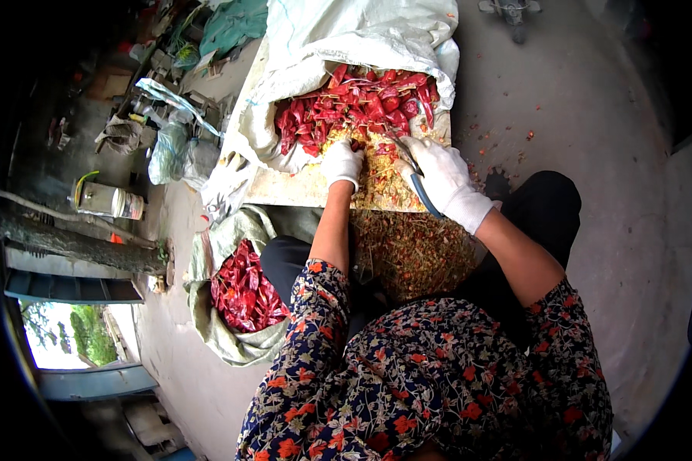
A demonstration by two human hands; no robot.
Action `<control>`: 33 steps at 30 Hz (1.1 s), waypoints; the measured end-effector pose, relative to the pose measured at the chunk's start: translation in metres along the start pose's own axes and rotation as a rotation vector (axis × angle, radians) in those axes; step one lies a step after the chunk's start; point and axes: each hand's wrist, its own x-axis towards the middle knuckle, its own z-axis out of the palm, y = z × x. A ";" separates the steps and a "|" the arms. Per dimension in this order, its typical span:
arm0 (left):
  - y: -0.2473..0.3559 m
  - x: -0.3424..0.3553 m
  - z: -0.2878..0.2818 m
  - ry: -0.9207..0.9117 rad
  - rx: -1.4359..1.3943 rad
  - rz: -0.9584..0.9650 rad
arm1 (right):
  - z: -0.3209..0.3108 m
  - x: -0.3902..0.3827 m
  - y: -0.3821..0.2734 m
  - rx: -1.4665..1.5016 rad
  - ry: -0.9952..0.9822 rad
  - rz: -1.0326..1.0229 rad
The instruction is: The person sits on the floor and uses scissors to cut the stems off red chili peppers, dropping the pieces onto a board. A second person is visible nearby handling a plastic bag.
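My left hand (342, 164), in a white glove, is closed at the near edge of a heap of dried red chillies (373, 104), on a dark red chilli (356, 145) at its fingertips. My right hand (447, 175), also gloved, grips scissors (425, 196) with blue handles, their metal blades angled toward the left hand. The heap spills from a white woven sack (361, 31) onto a pale board (315, 192). Yellow seeds and bits (384, 184) lie between my hands, with more debris (407, 253) below the board's near edge.
A greenish sack (227, 346) of red chillies stands on the floor at my lower left. Spare white gloves (223, 192) lie at the board's left edge. Farther left are plastic bags (168, 154), a white bucket (127, 203) and a long log (77, 246). A wheeled metal item stands at top right.
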 end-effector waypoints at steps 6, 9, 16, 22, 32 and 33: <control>-0.010 -0.014 0.009 0.133 -0.134 0.109 | -0.007 0.001 -0.002 -0.085 -0.113 0.010; -0.012 -0.012 0.005 0.027 -0.122 0.078 | -0.005 0.002 0.001 -0.111 -0.111 -0.018; -0.001 -0.026 -0.012 0.142 -0.456 0.027 | 0.000 0.001 0.006 -0.173 -0.142 0.016; 0.025 -0.079 -0.050 -0.137 -1.449 -0.153 | 0.002 -0.002 0.007 -0.310 -0.258 0.004; 0.046 -0.120 -0.085 -0.239 -1.503 -0.033 | 0.010 -0.005 0.002 -0.255 -0.102 -0.140; 0.045 -0.120 -0.086 -0.236 -1.496 -0.015 | 0.008 -0.005 0.001 -0.239 -0.102 -0.141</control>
